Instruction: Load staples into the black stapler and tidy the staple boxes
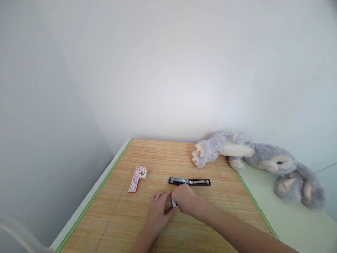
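My left hand [158,212] rests low over the mat, its thumb and fingers closed around a small red-and-white staple box [173,202]. Pressed against the box from the other side is my right hand [185,199], fingers curled in; what they pinch is hidden. Just beyond my right hand, a black stapler [189,181] lies opened out flat, its metal rail showing. To the left lie a white-and-pink box [137,171], a small white box with a dark picture [143,173] touching it, and another white-and-pink box [133,185] nearer me.
A bamboo mat [118,218] with green edging covers much of the pale table [297,225]. A grey plush rabbit [271,158] lies along the back right, its feet on the mat. White walls [168,70] stand behind and to the left.
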A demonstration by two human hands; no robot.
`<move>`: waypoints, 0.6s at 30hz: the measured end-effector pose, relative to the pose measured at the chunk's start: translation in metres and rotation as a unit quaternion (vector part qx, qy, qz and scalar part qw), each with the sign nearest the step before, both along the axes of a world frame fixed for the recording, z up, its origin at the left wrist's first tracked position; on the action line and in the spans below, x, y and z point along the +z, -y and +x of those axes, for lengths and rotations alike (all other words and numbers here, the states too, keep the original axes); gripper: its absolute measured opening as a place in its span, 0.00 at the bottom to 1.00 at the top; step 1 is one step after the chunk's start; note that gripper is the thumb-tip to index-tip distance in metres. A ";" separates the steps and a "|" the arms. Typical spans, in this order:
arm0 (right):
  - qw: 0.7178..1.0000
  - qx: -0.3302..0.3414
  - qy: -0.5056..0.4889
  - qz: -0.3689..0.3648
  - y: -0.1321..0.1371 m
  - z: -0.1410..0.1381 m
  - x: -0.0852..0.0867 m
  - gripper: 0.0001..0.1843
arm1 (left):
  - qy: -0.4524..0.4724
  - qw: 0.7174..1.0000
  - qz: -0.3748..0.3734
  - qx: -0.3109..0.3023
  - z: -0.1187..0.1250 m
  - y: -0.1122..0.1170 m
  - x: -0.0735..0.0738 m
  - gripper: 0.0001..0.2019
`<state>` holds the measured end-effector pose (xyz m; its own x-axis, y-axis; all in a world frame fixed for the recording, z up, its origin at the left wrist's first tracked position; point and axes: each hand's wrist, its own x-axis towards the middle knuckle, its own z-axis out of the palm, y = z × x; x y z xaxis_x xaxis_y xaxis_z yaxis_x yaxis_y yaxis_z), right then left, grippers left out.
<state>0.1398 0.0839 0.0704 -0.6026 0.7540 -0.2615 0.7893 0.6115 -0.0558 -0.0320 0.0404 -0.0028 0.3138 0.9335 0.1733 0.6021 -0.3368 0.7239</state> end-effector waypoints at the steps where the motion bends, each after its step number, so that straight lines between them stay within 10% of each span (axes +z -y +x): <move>1: 1.000 -0.001 -0.028 -0.003 0.001 0.010 0.001 0.07 | 0.002 1.000 -0.002 0.003 -0.001 0.000 -0.002 0.27; 9: 0.965 -0.138 -0.221 -0.030 0.031 0.084 -0.021 0.12 | 0.019 1.000 -0.015 -0.007 -0.004 -0.001 -0.007 0.27; 18: 0.926 -0.234 -0.294 -0.048 0.052 0.107 -0.038 0.25 | -0.049 0.998 -0.027 -0.038 -0.004 -0.008 0.000 0.23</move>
